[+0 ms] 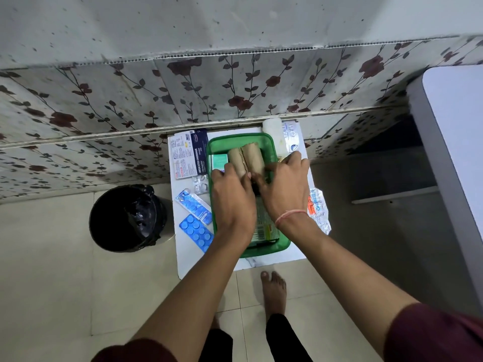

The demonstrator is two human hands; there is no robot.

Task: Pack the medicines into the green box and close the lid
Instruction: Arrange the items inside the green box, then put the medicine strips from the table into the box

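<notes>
Both hands are inside the green box (269, 146), which stands in the middle of the white table (274, 261), and they hide most of what it holds. The left hand (232, 197) lies on the near end of two brown bandage rolls (247, 158), which lie side by side at the box's far end; the right hand (283, 186) is beside them, fingers bent. I cannot tell if either hand really grips. A printed packet (264, 226) under the wrists is half covered. Blue tablet strips (196, 232) lie along the table's left edge.
</notes>
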